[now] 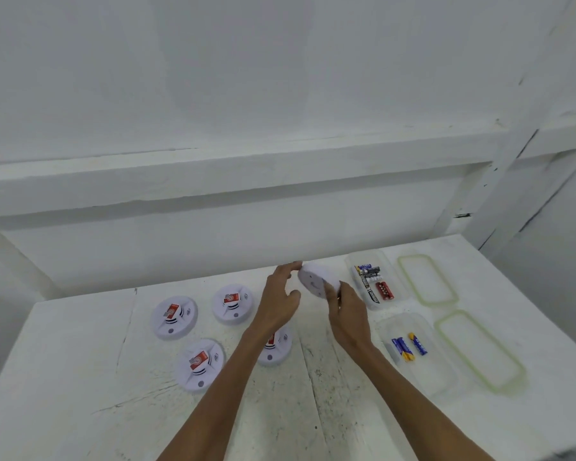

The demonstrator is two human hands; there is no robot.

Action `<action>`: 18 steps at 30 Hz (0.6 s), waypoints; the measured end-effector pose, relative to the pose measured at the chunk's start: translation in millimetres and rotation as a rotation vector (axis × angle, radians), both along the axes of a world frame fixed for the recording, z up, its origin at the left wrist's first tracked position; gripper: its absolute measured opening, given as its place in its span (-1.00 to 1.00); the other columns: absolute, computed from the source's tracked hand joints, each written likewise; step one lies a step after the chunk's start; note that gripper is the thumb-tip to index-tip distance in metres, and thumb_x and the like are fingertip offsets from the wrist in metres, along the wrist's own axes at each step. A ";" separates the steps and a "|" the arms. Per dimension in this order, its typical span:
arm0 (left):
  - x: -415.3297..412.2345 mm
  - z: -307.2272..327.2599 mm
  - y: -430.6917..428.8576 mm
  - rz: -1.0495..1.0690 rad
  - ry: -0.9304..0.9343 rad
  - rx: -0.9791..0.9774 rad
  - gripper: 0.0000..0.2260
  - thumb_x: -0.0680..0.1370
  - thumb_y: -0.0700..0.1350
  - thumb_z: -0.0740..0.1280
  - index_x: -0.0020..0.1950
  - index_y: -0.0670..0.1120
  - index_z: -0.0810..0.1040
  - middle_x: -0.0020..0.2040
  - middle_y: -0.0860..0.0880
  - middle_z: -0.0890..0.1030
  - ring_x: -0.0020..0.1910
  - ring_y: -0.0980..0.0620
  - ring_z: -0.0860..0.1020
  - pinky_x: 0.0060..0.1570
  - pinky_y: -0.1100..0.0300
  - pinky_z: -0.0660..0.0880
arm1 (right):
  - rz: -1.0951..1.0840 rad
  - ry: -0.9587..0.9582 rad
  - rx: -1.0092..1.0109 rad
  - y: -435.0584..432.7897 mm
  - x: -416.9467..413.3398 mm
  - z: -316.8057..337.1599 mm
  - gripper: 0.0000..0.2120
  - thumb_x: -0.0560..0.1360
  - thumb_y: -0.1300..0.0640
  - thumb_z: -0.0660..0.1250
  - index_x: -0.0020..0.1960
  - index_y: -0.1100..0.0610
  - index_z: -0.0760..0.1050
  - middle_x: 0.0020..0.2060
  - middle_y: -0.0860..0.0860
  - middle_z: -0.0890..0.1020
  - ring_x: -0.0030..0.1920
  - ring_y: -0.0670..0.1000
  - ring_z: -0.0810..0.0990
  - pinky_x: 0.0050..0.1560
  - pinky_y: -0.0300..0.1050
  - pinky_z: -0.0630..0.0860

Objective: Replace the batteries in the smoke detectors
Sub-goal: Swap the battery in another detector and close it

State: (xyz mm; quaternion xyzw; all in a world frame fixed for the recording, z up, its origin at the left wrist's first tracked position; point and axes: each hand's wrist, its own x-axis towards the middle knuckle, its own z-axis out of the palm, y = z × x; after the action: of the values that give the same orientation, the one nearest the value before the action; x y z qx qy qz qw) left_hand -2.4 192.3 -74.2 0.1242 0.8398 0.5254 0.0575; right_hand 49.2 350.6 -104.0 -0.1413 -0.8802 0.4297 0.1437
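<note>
**Detector up off the worktop, held on edge between both hands**

Head view: the smoke detector (313, 277) hangs in the air above the worktop (80, 377). It is tilted, with one flat face turned toward the left hand (278, 301) and its rim running from up-left to down-right. The right hand (348, 314) grips it, thumb across the near face and fingers wrapped behind the lower rim. The left hand's fingertips meet the upper rim with the thumb spread below; whether that hand really clamps, I cannot tell.

The disc sits squarely between the two hands, and the right hand carries it. My read is that the left hand is placed to twist or pry the back open.

Four more detectors (174, 317) lie flat out to the left of the left hand, one half hidden under that forearm. Just right of the right hand are the far battery tub (374, 284) and the near battery tub (409, 349), both open, with their lids (428, 282) lying beyond.
</note>
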 end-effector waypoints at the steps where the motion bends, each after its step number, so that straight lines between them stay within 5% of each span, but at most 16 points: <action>1: -0.6 4.3 1.6 -0.024 0.026 0.006 -0.44 0.52 -0.38 0.27 0.48 0.02 0.40 0.44 0.06 0.45 0.32 0.05 0.41 0.35 0.13 0.37 | -0.026 0.019 -0.035 1.2 -0.5 8.3 -0.49 0.59 -0.31 0.01 -0.05 0.10 0.48 -0.24 -0.07 0.57 -0.25 -0.03 0.55 -0.37 -0.38 0.38; 7: -7.5 42.5 17.5 -0.135 0.037 0.171 -0.39 0.46 -0.13 0.32 0.52 0.07 0.34 0.48 0.10 0.41 0.40 0.05 0.42 0.34 0.23 0.40 | -0.083 0.055 -0.177 11.5 -6.1 54.1 -0.49 0.65 -0.21 -0.04 -0.05 0.13 0.51 -0.34 0.01 0.66 -0.37 -0.08 0.58 -0.35 -0.25 0.48; 12: -21.2 78.0 25.8 -0.189 0.114 0.212 -0.27 0.42 0.04 0.52 0.52 0.23 0.28 0.47 0.21 0.36 0.42 0.07 0.36 0.35 0.09 0.43 | -0.054 0.158 -0.291 20.9 -16.8 103.3 -0.53 0.70 -0.12 0.00 -0.07 0.16 0.53 -0.39 0.06 0.68 -0.44 -0.09 0.56 -0.36 -0.29 0.49; 18: -26.9 103.4 25.2 -0.250 0.161 0.280 -0.03 0.36 -0.11 0.66 0.60 0.16 0.15 0.53 0.25 0.31 0.47 0.23 0.34 0.29 0.35 0.40 | 0.045 0.155 -0.257 38.3 -21.2 150.6 -0.39 0.68 -0.21 -0.02 -0.24 0.20 0.51 -0.46 0.07 0.61 -0.46 -0.06 0.48 -0.38 -0.23 0.43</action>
State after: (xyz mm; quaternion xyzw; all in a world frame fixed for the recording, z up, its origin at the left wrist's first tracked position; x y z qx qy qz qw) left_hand -29.3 217.5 29.2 0.2758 0.7384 0.6143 0.0372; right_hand 27.9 388.8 46.6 -0.1050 -0.8073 0.5515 0.1820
